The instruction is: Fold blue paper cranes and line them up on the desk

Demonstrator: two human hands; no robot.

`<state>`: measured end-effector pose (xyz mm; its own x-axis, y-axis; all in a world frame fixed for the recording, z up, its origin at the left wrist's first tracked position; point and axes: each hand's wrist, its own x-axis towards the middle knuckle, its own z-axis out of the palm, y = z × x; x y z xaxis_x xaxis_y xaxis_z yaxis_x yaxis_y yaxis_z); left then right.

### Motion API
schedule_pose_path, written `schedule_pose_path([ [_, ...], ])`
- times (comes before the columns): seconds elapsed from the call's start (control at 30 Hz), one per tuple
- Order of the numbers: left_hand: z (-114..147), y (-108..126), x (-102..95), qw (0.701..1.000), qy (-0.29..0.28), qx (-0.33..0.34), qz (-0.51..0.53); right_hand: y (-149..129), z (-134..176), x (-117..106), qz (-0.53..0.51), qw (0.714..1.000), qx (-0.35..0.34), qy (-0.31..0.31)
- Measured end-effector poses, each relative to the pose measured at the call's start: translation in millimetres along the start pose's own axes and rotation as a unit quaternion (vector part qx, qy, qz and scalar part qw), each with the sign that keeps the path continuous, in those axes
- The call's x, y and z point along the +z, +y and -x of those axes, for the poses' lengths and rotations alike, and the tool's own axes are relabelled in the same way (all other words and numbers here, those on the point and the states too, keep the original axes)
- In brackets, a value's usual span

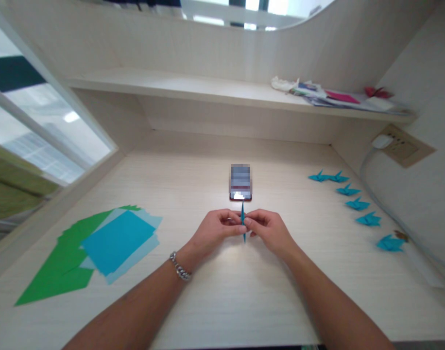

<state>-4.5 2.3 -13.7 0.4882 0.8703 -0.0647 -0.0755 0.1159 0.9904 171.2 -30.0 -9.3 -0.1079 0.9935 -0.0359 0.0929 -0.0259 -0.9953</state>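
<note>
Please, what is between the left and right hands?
The head view shows a slim, pointed, blue folded-paper piece, held by left hand and right hand.

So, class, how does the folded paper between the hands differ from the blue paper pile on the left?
The folded paper shows a narrow, pointed edge; the blue paper pile shows a broad, flat face. The folded paper is held by the left hand and right hand, while the blue paper pile lies partly over green paper. Both are blue.
</note>
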Motion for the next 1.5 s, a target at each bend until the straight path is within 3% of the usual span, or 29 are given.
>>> schedule_pose_path([
  [0.1, 0.0, 0.7, 1.5, 1.000, 0.007, 0.016, -0.005, -1.4, 1.9, 1.8, 0.019, 0.999, -0.008, 0.031],
  [0.23, 4.6, 2.2, 6.4, 0.994, 0.052, 0.060, -0.070, -4.0, 5.0, 6.3, 0.121, 0.987, -0.061, 0.090],
  [0.37, 9.8, 3.5, 11.7, 0.985, 0.065, 0.098, -0.126, -3.6, 3.8, 8.8, 0.186, 0.974, -0.073, 0.103],
  [0.5, 7.5, 4.6, 13.0, 0.997, 0.061, 0.056, -0.002, -1.2, 2.8, 8.4, 0.188, 0.973, -0.082, 0.109],
  [0.7, 1.9, 7.5, 11.6, 0.975, 0.076, -0.042, 0.206, -1.2, 7.0, 6.7, 0.320, 0.918, -0.209, 0.105],
  [0.97, 1.7, 6.5, 11.4, 0.981, 0.068, -0.035, 0.176, -3.5, 9.5, 7.6, 0.318, 0.908, -0.262, 0.080],
  [1.33, 2.9, -0.3, 6.2, 0.993, 0.053, -0.006, 0.106, -7.4, 9.4, 14.2, 0.142, 0.965, -0.168, 0.146],
  [1.5, 2.2, 0.9, 5.4, 0.994, 0.065, -0.002, 0.087, -1.9, 6.5, 14.5, 0.032, 0.986, -0.064, 0.148],
])
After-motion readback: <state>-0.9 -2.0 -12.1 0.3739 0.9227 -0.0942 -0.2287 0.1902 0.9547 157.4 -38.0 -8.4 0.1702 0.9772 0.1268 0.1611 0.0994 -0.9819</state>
